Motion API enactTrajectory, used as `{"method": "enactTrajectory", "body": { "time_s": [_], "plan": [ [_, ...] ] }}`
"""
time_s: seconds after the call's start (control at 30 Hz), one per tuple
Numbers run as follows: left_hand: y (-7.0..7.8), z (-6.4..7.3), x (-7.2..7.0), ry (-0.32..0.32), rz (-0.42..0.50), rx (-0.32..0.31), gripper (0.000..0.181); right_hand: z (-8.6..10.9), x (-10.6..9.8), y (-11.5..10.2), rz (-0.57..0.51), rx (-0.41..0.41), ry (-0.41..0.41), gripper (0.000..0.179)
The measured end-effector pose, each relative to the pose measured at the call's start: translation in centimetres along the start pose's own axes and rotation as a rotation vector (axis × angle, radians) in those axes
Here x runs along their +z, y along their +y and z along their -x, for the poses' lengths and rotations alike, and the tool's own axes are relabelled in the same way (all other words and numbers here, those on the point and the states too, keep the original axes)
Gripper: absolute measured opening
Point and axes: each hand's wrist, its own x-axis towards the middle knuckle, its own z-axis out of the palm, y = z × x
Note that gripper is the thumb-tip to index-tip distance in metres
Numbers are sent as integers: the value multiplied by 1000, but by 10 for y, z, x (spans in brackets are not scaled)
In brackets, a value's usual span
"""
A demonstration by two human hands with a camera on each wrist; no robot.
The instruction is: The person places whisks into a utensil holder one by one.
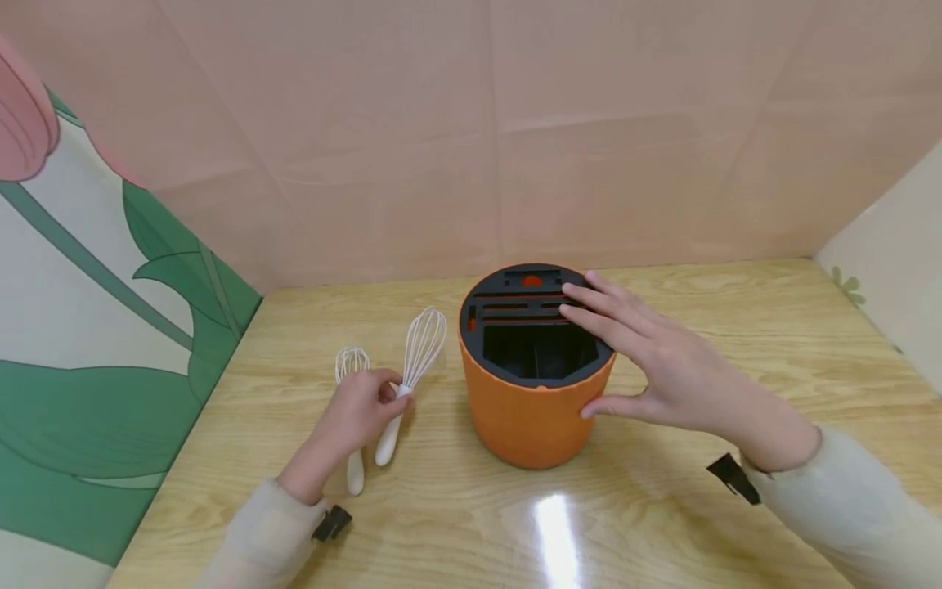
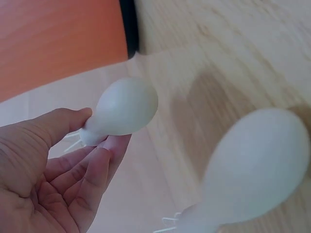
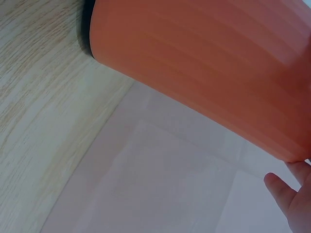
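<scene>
My left hand [image 1: 359, 413] pinches a white whisk [image 1: 424, 348] between thumb and fingers, where the wires meet the handle. Its rounded handle end [image 2: 129, 106] shows close up in the left wrist view. A second, smaller whisk [image 1: 356, 472] lies on the table just left of it, partly hidden by that hand. My right hand [image 1: 673, 372] spreads over the right side of an orange utensil holder [image 1: 533, 425]. Its straight fingers reach over the rim onto the black slotted insert [image 1: 540, 380], and the thumb lies by the outer wall.
The holder stands upright on a light wood-grain table [image 1: 441, 532]. A pinkish covering [image 1: 493, 139] rises behind the table. A panel with green leaf patterns [image 1: 96, 417] stands at the left, and a pale panel [image 1: 894, 270] at the right.
</scene>
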Motion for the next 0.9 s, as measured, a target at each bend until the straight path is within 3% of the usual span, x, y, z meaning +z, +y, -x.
{"method": "enactTrajectory", "body": {
  "time_s": [0.4,0.9],
  "plan": [
    [10,2,-14,27,42,-6,28,0,1,1,-11,-20,21,92],
    [17,5,-25,94,69,31,26,0,1,1,-3,-4,-2,97]
  ]
}}
